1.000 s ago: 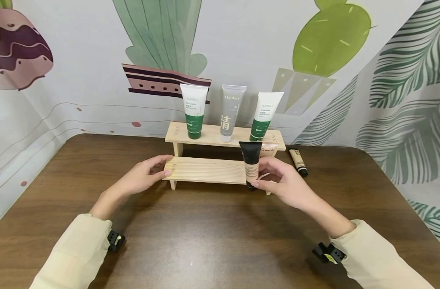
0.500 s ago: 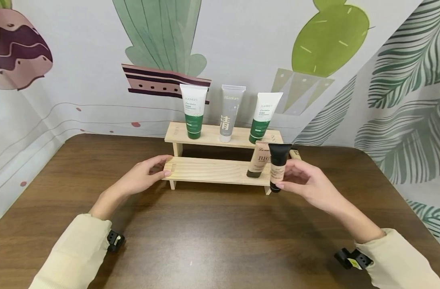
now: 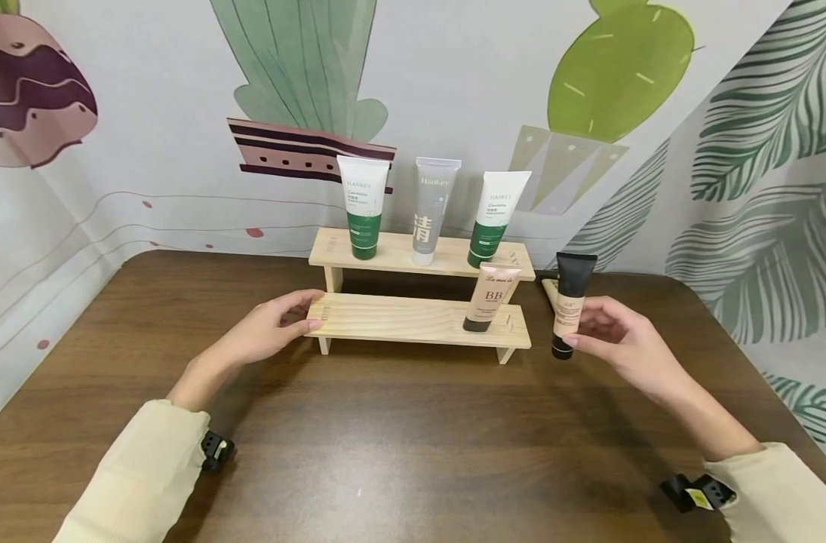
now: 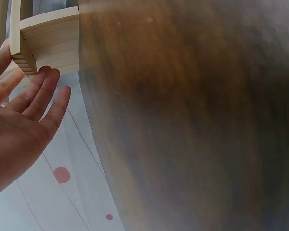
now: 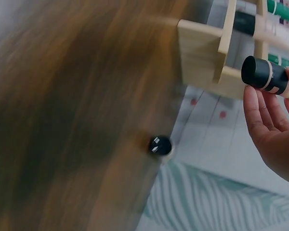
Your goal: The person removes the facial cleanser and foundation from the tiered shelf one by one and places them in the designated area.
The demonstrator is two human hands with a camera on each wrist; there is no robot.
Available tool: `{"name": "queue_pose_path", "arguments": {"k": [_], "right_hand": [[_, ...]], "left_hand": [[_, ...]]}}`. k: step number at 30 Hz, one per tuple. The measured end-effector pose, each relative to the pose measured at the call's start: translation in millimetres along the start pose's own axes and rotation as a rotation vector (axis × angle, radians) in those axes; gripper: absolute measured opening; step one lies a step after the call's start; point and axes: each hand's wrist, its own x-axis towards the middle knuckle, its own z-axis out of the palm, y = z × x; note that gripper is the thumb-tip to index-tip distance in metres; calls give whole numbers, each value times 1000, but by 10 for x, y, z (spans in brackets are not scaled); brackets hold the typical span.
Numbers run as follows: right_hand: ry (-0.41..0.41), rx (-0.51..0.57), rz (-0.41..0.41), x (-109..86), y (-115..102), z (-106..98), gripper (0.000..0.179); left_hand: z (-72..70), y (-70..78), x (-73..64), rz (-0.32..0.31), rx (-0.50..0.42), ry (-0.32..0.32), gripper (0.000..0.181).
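My right hand [image 3: 626, 343] holds an upright tube [image 3: 568, 313] of cosmetic cream with a beige body, black top end and black cap, right of the two-tier wooden rack [image 3: 385, 318]. In the right wrist view, its cap [image 5: 256, 73] points away from the fingers [image 5: 260, 113]. At the rack's left end, my left hand [image 3: 266, 332] grips the lower shelf between thumb and fingers; the left wrist view shows the fingers [image 4: 41, 94] reaching around the board's end [image 4: 50, 36]. A pinkish BB cream tube [image 3: 489, 298] stands on its cap toward the right of the lower shelf.
On the upper shelf stand two white-and-green tubes [image 3: 365, 207] [image 3: 497, 219] with a grey tube [image 3: 434, 211] between them. Another beige tube [image 3: 549, 289] lies on the brown table [image 3: 385, 445], partly hidden behind the held one. A patterned cloth wall [image 3: 453, 90] rises behind.
My right hand has carried the black-topped tube rightward, from in front of the lower shelf to beyond its right end, uncovering the BB cream tube. My left hand has stayed put.
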Motion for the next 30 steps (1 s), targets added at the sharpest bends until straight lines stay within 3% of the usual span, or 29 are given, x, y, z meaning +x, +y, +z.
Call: {"name": "queue_pose_path", "arguments": {"k": [7, 10, 13, 16, 20, 22, 24, 30], "right_hand": [[16, 107, -4, 13, 234, -104, 34], [-4, 242, -45, 32, 464, -157, 34], [-5, 267, -34, 38, 537, -194, 33], [14, 264, 0, 58, 833, -248, 36], [23, 285, 21, 68, 943, -279, 34], [16, 324, 32, 57, 670, -266, 31], [27, 311, 57, 55, 566, -266, 29], [34, 301, 132, 70, 614, -312, 31]], "left_hand": [[-11, 9, -9, -6, 0, -2, 44], [-15, 16, -11, -9, 4, -3, 44], [-16, 21, -3, -7, 6, -3, 45], [-14, 15, 10, -2, 9, -2, 45], [-13, 20, 13, 0, 13, -3, 45], [-15, 30, 10, -1, 15, -3, 44], [-15, 35, 9, -1, 21, -3, 44], [-10, 24, 10, 1, 28, -3, 44]]}}
